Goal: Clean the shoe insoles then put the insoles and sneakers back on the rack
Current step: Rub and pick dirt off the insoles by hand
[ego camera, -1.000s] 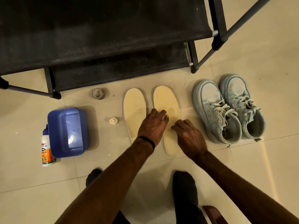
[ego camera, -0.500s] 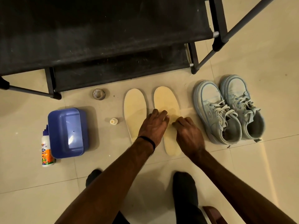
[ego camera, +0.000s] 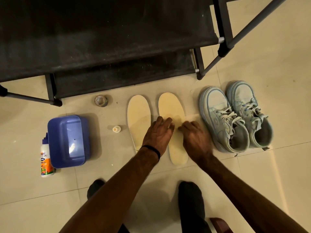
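Note:
Two pale yellow insoles lie side by side on the tiled floor in front of the black shoe rack (ego camera: 101, 39). My left hand (ego camera: 157, 135) rests on the left edge of the right insole (ego camera: 171, 106), fingers spread and fairly straight. My right hand (ego camera: 196, 140) sits at that insole's right edge, its bent fingers touching the insole with their tips. The left insole (ego camera: 138, 118) lies untouched beside my left hand. A pair of light blue sneakers (ego camera: 220, 118) stands upright on the floor to the right, laces loose.
A blue plastic tub (ego camera: 67, 140) lies on the floor at the left, with a white bottle (ego camera: 45, 160) beside it. A small cap (ego camera: 116, 128) and a tape roll (ego camera: 101, 100) lie left of the insoles. My feet in dark socks (ego camera: 190, 195) are below.

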